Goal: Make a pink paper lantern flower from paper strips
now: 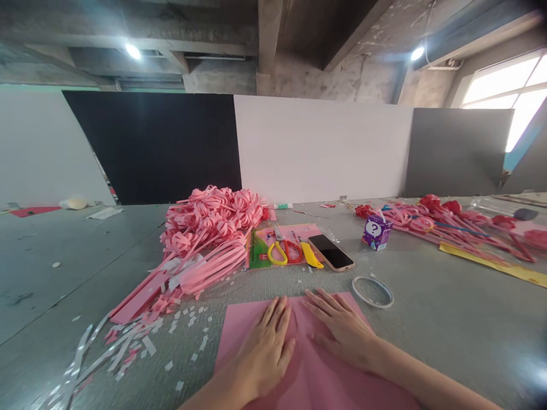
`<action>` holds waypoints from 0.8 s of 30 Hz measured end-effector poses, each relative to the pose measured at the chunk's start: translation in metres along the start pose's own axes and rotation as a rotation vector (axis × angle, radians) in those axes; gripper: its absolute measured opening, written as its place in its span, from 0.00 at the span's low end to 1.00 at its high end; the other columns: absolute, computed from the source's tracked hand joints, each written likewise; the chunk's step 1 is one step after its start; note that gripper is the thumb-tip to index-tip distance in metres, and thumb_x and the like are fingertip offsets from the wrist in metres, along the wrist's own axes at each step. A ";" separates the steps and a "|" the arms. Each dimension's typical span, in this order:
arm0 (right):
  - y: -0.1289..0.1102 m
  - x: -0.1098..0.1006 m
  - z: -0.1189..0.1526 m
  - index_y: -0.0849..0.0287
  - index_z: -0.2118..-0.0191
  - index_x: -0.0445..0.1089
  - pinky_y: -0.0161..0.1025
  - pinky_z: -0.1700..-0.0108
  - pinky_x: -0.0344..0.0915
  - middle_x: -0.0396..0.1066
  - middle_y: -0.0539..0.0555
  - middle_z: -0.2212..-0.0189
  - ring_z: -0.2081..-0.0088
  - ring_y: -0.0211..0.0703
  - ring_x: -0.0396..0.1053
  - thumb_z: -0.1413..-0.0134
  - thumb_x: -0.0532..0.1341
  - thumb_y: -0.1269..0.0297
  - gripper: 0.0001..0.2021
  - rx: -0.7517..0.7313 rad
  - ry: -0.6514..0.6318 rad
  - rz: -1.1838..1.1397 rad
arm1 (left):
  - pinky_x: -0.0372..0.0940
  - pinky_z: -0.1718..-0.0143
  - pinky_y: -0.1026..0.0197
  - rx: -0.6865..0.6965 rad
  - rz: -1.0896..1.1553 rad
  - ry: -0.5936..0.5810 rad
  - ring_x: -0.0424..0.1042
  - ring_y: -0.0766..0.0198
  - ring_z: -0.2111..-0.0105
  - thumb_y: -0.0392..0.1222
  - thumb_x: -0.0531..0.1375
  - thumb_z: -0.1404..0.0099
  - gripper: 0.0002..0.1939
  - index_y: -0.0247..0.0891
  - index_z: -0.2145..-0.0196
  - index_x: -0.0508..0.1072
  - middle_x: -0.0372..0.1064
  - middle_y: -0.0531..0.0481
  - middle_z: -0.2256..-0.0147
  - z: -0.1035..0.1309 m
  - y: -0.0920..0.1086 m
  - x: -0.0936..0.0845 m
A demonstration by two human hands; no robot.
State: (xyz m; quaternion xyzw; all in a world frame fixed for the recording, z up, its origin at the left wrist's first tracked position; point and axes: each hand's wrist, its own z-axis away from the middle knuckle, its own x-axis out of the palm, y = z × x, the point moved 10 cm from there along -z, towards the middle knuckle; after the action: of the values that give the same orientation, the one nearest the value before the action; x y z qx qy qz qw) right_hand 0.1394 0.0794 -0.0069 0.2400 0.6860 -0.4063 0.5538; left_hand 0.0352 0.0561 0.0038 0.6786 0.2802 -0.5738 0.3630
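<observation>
A large sheet of pink paper (233,327) lies on the table right in front of me, with a crease running down its middle. My left hand (271,347) rests flat on the sheet's left half, fingers stretched out. On the other side of the crease, my right hand (342,330) is also laid flat, its fingers a little spread. Neither hand holds anything. Just beyond the sheet's right corner lies a roll of tape (372,291). Past the far edge are scissors (285,251) with red and yellow handles, a yellow cutter (311,255) and a smartphone (331,252).
A heap of pink paper-strip flowers (213,222) stands at the back left, with paper scraps (147,344) scattered nearer. A purple box (377,230) with a question mark stands at the back right, beside red and pink paper flowers (431,213). Upright panels (320,148) border the table's far side.
</observation>
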 end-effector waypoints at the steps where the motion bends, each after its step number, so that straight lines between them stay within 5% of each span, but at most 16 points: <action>1: 0.000 0.000 0.000 0.47 0.41 0.42 0.57 0.43 0.38 0.39 0.48 0.40 0.40 0.52 0.36 0.46 0.44 0.46 0.28 0.005 0.003 0.003 | 0.42 0.43 0.54 -0.002 -0.005 0.000 0.35 0.58 0.41 0.48 0.39 0.34 0.26 0.33 0.41 0.44 0.34 0.45 0.40 0.000 0.000 0.001; 24: -0.010 -0.006 0.006 0.50 0.43 0.49 0.55 0.44 0.41 0.45 0.52 0.41 0.41 0.55 0.39 0.47 0.47 0.48 0.27 0.033 0.062 -0.022 | 0.46 0.44 0.50 -0.074 0.028 0.040 0.40 0.54 0.42 0.46 0.42 0.36 0.26 0.32 0.43 0.49 0.40 0.43 0.41 0.004 0.003 0.000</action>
State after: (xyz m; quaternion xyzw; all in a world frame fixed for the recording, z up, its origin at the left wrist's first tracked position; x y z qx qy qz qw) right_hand 0.1366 0.0699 0.0015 0.2538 0.6987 -0.4160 0.5237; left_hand 0.0354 0.0513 0.0041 0.6797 0.2989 -0.5444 0.3902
